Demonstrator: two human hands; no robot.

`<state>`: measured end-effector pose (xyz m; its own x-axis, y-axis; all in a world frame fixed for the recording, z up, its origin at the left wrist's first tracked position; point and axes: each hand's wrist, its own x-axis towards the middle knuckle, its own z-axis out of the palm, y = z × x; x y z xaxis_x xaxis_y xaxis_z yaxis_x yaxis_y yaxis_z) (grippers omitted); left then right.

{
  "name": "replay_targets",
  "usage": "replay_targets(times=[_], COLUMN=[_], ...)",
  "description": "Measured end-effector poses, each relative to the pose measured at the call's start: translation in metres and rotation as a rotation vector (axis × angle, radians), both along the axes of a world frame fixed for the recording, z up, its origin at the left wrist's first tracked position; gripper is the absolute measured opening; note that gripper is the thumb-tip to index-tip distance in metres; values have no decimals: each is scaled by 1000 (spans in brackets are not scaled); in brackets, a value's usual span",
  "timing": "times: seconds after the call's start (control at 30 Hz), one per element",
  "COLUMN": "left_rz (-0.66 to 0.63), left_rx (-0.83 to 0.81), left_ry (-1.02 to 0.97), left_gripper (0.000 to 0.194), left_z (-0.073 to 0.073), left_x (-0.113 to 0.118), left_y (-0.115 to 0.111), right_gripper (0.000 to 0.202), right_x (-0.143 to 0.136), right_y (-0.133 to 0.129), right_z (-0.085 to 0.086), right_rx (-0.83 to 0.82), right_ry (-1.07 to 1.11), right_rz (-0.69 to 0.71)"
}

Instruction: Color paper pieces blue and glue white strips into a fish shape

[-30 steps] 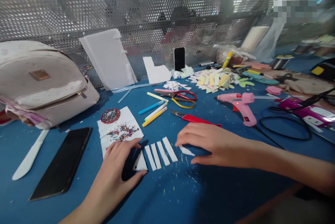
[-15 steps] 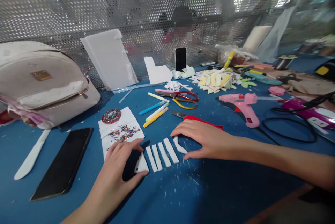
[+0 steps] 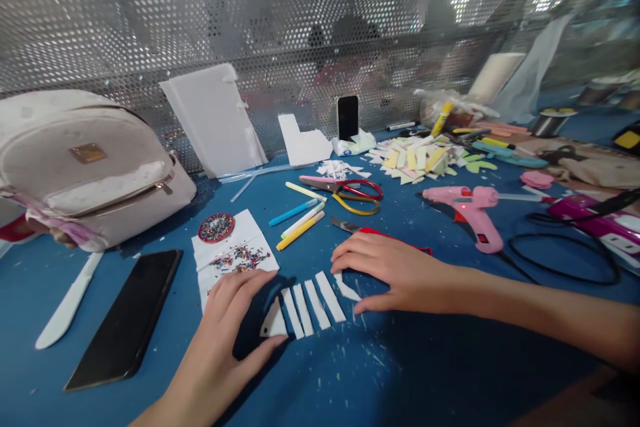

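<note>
On the blue table lies a row of flat white pieces. At its left end is a roughly triangular white piece (image 3: 274,322) with a black dot. Several narrow white strips (image 3: 316,305) follow side by side, and a small bent white piece (image 3: 347,288) ends the row at the right. My left hand (image 3: 233,320) curves around the dotted piece, thumb by its lower edge and fingers spread above it, holding nothing. Around the bent piece, my right hand (image 3: 393,272) has its thumb and fingers apart; whether a fingertip touches the piece I cannot tell.
Red-handled scissors (image 3: 373,232) lie partly under my right hand. Beyond are markers (image 3: 300,230), more scissors (image 3: 350,192) and a pink glue gun (image 3: 467,204). A phone (image 3: 125,320), a white plastic knife (image 3: 67,310) and paper with colourful bits (image 3: 237,257) lie left, near a backpack (image 3: 95,174).
My left fingers have moved off the upper tip of the dotted piece and spread slightly wider. The row of white pieces keeps its arrangement; the whole view has shifted a little.
</note>
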<state>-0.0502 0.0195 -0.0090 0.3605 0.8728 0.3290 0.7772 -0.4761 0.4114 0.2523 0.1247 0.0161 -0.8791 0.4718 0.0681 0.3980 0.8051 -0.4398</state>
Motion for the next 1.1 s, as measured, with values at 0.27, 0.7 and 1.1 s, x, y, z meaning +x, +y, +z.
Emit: replay_targets(times=[0.27,0.7,1.1], left_rz=[-178,-348,-433], left_rx=[314,164,-44], left_ry=[305,639,608], left_gripper=[30,31,31], left_z=[61,37,32], left_x=[2,13,15], left_y=[22,209,239], right_gripper=[25,28,30], right_x=[-3,14,48], right_y=[4,-23,-34], right_z=[8,19,15], right_rx=[79,138,95], right_ry=[29,97,93], right_rz=[4,-36,-105])
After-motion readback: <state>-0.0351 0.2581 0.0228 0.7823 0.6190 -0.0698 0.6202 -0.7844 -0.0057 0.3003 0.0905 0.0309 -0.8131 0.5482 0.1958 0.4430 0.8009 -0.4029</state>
